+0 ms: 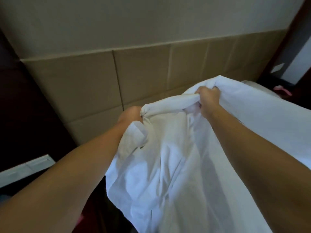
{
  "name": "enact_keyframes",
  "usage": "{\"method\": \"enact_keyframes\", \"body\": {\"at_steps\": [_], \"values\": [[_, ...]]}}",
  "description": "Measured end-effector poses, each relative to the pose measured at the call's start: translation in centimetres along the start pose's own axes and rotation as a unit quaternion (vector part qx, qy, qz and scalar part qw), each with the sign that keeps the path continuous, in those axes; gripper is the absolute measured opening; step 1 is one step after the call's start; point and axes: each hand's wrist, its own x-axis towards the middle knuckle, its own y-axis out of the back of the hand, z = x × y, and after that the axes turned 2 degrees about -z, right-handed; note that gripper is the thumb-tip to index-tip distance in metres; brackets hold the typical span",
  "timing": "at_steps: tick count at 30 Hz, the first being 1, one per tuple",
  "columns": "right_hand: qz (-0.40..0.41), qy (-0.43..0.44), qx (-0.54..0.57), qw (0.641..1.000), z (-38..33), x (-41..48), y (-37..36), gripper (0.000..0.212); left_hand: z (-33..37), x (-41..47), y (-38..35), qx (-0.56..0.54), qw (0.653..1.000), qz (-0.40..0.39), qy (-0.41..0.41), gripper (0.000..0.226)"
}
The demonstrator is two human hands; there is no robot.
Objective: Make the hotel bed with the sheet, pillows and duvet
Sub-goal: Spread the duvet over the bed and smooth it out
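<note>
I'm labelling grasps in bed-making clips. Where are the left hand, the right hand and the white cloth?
left hand [130,115]: head view, back of the fist.
right hand [209,98]: head view, back of the hand.
white cloth [170,165]: head view, hanging folds between the forearms.

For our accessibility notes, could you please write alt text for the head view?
A left hand and a right hand grip the bunched edge of white linen, raised before a tan panelled wall. The linen hangs down below them and spreads right over the bed.
</note>
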Motion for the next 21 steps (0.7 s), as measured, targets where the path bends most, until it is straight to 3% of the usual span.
{"method": "enact_keyframes", "body": {"at_steps": [4, 10, 15, 18, 21], "values": [[-0.031, -0.008, -0.049, 0.998, 1.0, 5.6, -10.2, 0.024, -6.7, 11.1, 1.6, -0.081, 0.992, -0.031, 0.094, 0.024], [-0.004, -0.079, -0.133, 0.988, 7.5, 14.4, -13.8, 0.037, -9.5, 20.4, -4.6, -0.125, 0.982, -0.125, 0.062, 0.021], [-0.2, -0.13, -0.24, 0.941, 12.6, 16.6, -15.3, 0.029, -14.7, 22.2, -9.1, -0.086, 0.985, -0.129, 0.077, 0.013], [-0.252, -0.16, -0.319, 0.9, 16.2, 16.3, -15.7, 0.008, -17.0, 22.9, -11.3, -0.043, 0.983, -0.154, 0.085, 0.031], [-0.295, -0.146, -0.348, 0.878, 18.8, 15.5, -14.7, 0.009, -16.0, 22.8, -12.6, -0.091, 0.975, -0.194, 0.056, 0.035]]}}
